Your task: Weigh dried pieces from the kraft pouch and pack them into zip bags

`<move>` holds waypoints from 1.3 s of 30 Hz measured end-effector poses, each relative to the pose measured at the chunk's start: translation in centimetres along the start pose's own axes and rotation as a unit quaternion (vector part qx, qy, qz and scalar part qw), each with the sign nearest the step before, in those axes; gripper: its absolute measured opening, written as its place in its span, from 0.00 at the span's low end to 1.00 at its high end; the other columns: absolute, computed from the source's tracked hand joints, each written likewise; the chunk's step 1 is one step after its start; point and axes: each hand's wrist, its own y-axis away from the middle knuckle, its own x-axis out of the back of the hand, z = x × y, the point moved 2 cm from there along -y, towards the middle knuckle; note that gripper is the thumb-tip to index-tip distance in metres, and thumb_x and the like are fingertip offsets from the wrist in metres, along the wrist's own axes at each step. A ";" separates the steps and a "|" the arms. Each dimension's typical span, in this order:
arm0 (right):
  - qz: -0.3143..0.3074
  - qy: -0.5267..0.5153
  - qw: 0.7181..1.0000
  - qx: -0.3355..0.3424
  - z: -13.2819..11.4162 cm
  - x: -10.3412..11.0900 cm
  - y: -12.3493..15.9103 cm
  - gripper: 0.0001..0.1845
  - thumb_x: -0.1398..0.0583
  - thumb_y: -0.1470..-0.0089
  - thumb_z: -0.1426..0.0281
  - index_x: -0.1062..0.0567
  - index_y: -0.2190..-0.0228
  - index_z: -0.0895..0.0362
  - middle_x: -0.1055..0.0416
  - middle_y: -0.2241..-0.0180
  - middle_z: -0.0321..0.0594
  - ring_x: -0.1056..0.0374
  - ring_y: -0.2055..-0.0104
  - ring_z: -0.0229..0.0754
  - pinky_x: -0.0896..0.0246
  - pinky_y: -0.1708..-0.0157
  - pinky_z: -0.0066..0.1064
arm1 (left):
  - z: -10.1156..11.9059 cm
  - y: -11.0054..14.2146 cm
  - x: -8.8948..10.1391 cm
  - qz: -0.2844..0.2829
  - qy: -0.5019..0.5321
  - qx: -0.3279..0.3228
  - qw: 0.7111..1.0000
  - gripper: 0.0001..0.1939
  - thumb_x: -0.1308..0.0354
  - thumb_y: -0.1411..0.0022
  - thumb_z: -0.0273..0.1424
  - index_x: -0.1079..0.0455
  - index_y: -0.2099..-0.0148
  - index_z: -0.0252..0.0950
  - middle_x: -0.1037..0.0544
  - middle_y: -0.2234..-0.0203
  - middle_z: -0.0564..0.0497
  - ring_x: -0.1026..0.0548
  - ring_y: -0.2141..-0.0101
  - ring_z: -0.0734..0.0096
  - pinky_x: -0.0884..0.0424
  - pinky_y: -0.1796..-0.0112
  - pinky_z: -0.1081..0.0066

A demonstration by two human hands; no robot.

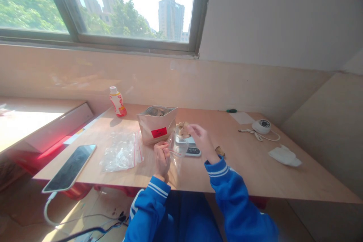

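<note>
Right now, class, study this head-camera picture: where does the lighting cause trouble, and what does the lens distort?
In the head view, the sky through the window is blown out nearly white, the left end of the wooden table is washed bright, the bottle casts a shadow, and the wide lens bends the table's edges.

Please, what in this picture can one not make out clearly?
Head view:
- Scale display: digits too small to read.
- Red label on the foil pouch: print too small.
- Pouch contents: the pouch's front wall hides most of them.
- Clear zip bag: glare and the left hand hide what is inside.
- Pale pieces: too small to identify; the right hand stands close before them.
</note>
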 end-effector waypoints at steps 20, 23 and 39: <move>-0.054 0.403 0.910 0.083 8.9 -2.4 -1.4 0.10 0.46 0.43 0.69 0.24 0.63 0.53 0.27 0.62 0.44 0.37 0.57 0.49 0.47 0.57 0.40 | -0.5 0.1 0.1 0.024 0.008 0.016 1.000 0.15 0.61 0.33 0.43 0.41 0.61 0.40 0.31 0.62 0.40 0.28 0.57 0.58 0.29 0.58 0.51; -0.043 0.406 0.909 0.082 8.9 -1.8 -1.4 0.10 0.46 0.42 0.68 0.24 0.65 0.53 0.28 0.64 0.43 0.37 0.59 0.48 0.47 0.58 0.38 | -0.7 0.1 0.1 0.023 0.018 0.021 0.999 0.15 0.60 0.33 0.43 0.40 0.61 0.40 0.31 0.62 0.40 0.28 0.57 0.57 0.29 0.59 0.50; -0.013 0.332 0.941 0.060 9.3 -2.6 -1.7 0.09 0.43 0.45 0.67 0.24 0.65 0.56 0.26 0.62 0.45 0.35 0.58 0.48 0.46 0.57 0.38 | -1.1 0.1 -0.3 0.056 0.070 0.036 0.995 0.14 0.56 0.34 0.41 0.38 0.62 0.36 0.30 0.62 0.42 0.28 0.59 0.61 0.30 0.58 0.57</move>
